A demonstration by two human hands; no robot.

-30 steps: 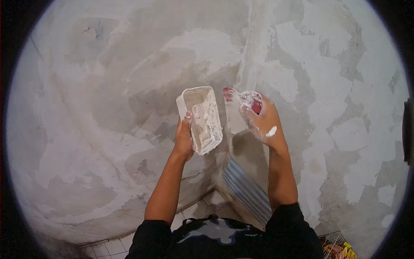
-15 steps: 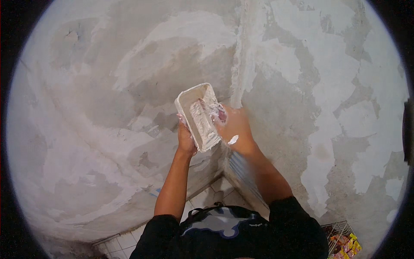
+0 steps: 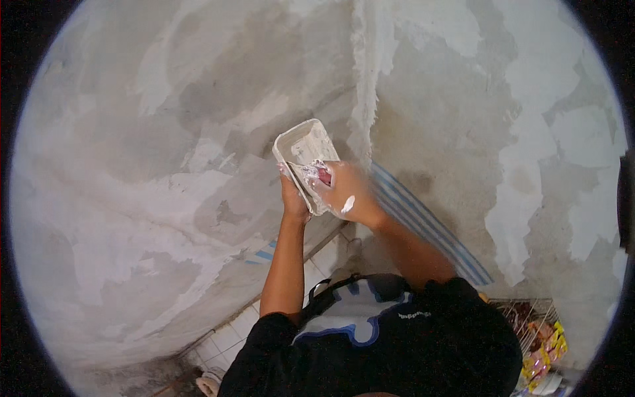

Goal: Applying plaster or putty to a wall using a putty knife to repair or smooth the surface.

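My left hand [image 3: 295,198] is wrapped round the left side and underside of an off-white rectangular plastic tub [image 3: 284,140], holding it tilted. White putty coats the tub's inner walls and rim. My right hand [image 3: 345,190], slightly blurred, grips a putty-smeared putty knife [image 3: 307,173]; a bit of reddish handle shows between the fingers. Its broad blade is down inside the near part of the tub, partly hidden by the hand. White putty clings to my right fingers, with a larger blob near the wrist.
Two patchy plastered walls [image 3: 436,198] meet in a corner just beyond the tub. Blue-striped strips [image 3: 430,228] run low on both. Below lies a white tiled floor [image 3: 245,321]. At lower right stands a wire rack [image 3: 529,308] with colourful packets [image 3: 546,354].
The putty knife has moved down within the tub, toward its near end, with my right hand. The view has shifted, showing more of the striped strip and the rack.
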